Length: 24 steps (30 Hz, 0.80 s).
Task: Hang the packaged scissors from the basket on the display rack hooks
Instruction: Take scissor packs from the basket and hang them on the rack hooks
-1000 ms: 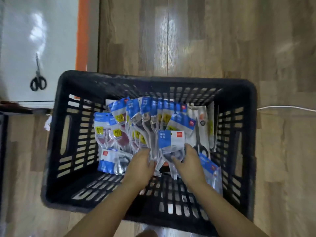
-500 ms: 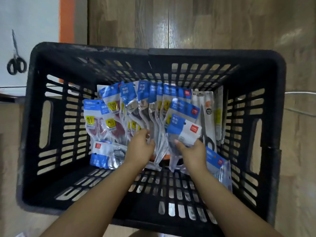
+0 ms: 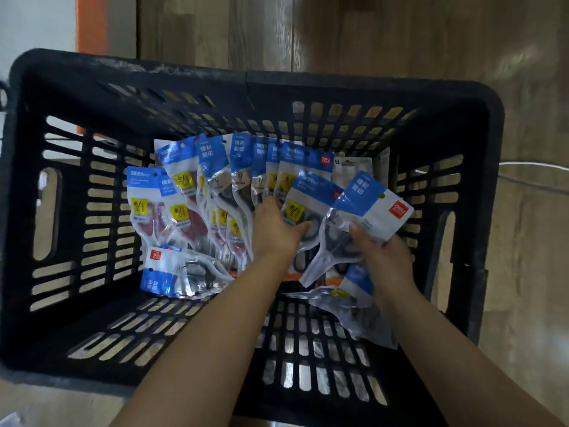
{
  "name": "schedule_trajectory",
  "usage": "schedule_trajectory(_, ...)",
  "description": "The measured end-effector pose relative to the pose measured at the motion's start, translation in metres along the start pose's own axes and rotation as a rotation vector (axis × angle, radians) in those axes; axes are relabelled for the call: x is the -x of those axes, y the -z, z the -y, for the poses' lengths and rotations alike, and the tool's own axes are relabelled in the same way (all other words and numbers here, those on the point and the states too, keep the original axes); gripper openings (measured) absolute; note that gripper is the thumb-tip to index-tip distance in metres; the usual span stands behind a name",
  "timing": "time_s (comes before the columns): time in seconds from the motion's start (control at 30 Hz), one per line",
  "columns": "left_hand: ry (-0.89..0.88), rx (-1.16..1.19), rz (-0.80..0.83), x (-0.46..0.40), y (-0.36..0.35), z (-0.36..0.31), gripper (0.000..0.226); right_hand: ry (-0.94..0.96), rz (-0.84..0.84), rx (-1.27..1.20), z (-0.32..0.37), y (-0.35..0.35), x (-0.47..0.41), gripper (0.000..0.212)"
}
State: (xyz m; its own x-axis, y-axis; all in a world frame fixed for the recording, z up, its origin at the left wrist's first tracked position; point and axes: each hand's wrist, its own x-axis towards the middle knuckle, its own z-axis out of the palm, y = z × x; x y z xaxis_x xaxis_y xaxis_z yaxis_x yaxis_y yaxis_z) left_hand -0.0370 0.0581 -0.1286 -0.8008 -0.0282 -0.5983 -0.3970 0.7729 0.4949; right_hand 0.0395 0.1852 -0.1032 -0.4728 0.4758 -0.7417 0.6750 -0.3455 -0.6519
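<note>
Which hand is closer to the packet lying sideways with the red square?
Left. The left hand is nearer the sideways packet, up and right of it; the right hand is farther right.

Packet print (image 3: 240,149) blurred; basket (image 3: 215,84) near rim cut off.

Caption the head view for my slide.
Right hand lifts a blue-and-white scissors packet from the black plastic basket.

Basket (image 3: 246,84) near floor bare (slotted); scissor packs (image 3: 215,186) crowd the far half.
</note>
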Motion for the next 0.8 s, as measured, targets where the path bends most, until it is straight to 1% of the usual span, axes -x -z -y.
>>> schedule_trajectory(0.1, 0.024, -0.077, -0.014, -0.006, -0.009, 0.007, 0.054, -0.001, 0.022, 0.003, -0.004, -0.001, -0.004, 0.018)
schedule_trajectory(0.17, -0.014, -0.141, -0.031, -0.007, -0.008, 0.012, 0.049, -0.001, 0.032, -0.002, -0.006, -0.001, -0.006, 0.015)
schedule_trajectory(0.2, -0.036, -0.106, -0.035, -0.006, -0.006, 0.013, 0.044, -0.004, 0.033, 0.002, -0.006, 0.0, -0.006, 0.014)
schedule_trajectory(0.27, -0.028, 0.124, 0.015, 0.002, 0.002, 0.013, 0.032, -0.019, 0.036, 0.015, -0.006, -0.001, -0.002, 0.012)
schedule_trajectory(0.33, 0.038, 0.323, 0.055, 0.01, 0.013, 0.012, 0.026, -0.054, 0.034, -0.011, -0.001, -0.002, 0.004, 0.007)
schedule_trajectory(0.47, 0.186, 0.527, -0.006, 0.025, 0.044, 0.01, 0.025, -0.109, 0.08, 0.021, 0.019, -0.01, 0.024, 0.021)
schedule_trajectory(0.53, 0.263, 0.646, -0.048, 0.038, 0.069, 0.006, 0.023, -0.105, 0.123, 0.053, 0.037, -0.016, 0.042, 0.022)
schedule_trajectory(0.6, 0.306, 0.761, -0.053, 0.052, 0.091, -0.002, 0.025, -0.09, 0.164, 0.107, 0.053, -0.02, 0.057, 0.022)
schedule_trajectory(0.67, 0.298, 0.855, -0.063, 0.07, 0.129, -0.014, 0.026, -0.055, 0.216, 0.128, 0.084, -0.035, 0.083, 0.017)
schedule_trajectory(0.8, 0.211, 0.961, -0.138, 0.113, 0.231, -0.053, 0.017, 0.073, 0.347, 0.079, 0.168, -0.079, 0.148, 0.013)
